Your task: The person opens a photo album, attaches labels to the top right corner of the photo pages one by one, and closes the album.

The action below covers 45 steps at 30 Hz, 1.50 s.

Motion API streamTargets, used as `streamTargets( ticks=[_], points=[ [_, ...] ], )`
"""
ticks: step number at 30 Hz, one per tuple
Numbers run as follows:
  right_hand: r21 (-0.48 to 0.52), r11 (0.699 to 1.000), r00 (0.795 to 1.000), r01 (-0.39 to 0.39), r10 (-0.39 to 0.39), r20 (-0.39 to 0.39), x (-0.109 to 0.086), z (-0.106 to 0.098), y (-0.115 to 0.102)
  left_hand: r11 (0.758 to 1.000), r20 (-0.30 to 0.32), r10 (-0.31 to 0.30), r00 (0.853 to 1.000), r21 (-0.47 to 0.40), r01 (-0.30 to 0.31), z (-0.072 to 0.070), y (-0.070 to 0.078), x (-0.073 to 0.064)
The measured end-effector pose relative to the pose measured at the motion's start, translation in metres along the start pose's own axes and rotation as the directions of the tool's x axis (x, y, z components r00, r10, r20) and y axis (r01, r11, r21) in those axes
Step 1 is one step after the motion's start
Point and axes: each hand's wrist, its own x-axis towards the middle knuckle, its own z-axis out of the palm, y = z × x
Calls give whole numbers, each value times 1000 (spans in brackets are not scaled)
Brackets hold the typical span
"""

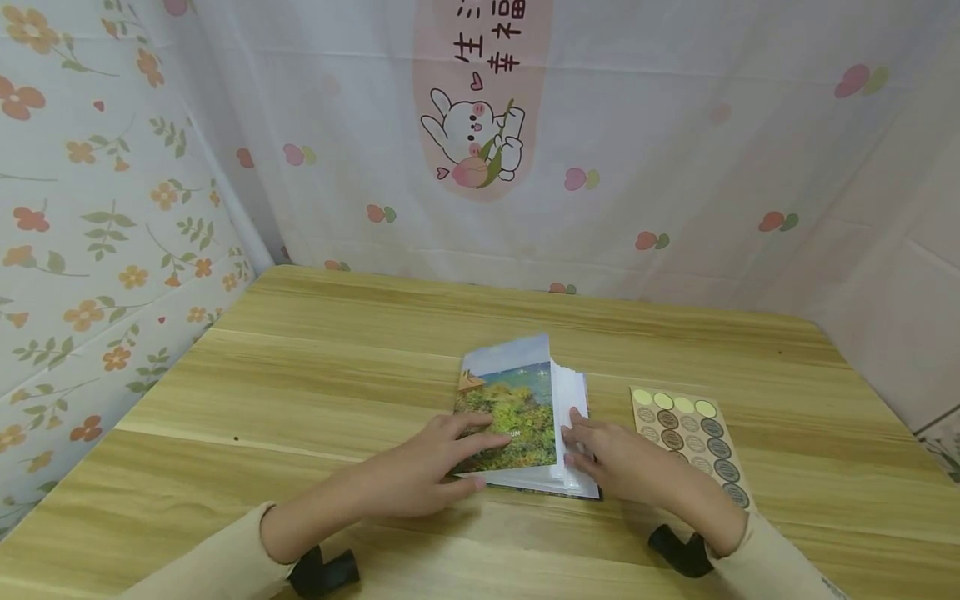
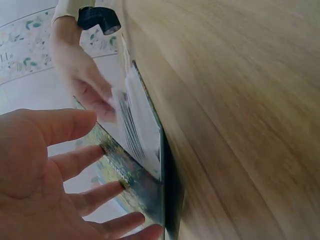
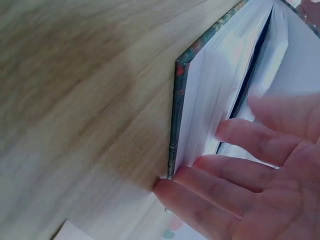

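A photo album [image 1: 517,392] with a landscape picture on its cover lies on the table, its front cover lifted partway off the white inner pages [image 1: 573,408]. My left hand [image 1: 442,462] rests on that cover with fingers spread, the fingertips against the picture in the left wrist view. At the opposite side, my right hand [image 1: 618,458] touches the outer edges of the pages. In the right wrist view its fingers [image 3: 215,192] reach along the page block and the back cover's edge [image 3: 178,95], lightly bent, with the thumb blurred.
To the right of the album lies a brown sheet of round stickers [image 1: 693,437], partly behind the right forearm. Black devices [image 1: 326,571] are worn at both wrists. The wooden table [image 1: 300,358] meets patterned cloth hangings [image 1: 675,167] at the back and left.
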Motion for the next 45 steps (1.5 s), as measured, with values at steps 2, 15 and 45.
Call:
streamTargets(
  ticks=[2, 15, 45],
  points=[
    [-6, 1000, 1000, 13, -13, -19, 0, 1, 1, 1000, 11, -2, 1000, 31, 2, 1, 2, 1],
    [84, 989, 993, -120, 118, 22, 0, 0, -4, 962, 11, 21, 1000, 271, -23, 12, 12, 11],
    [154, 967, 978, -204, 207, -4, 5, 6, -14, 917, -27, 19, 999, 399, -7, 10, 30, 22]
  ],
)
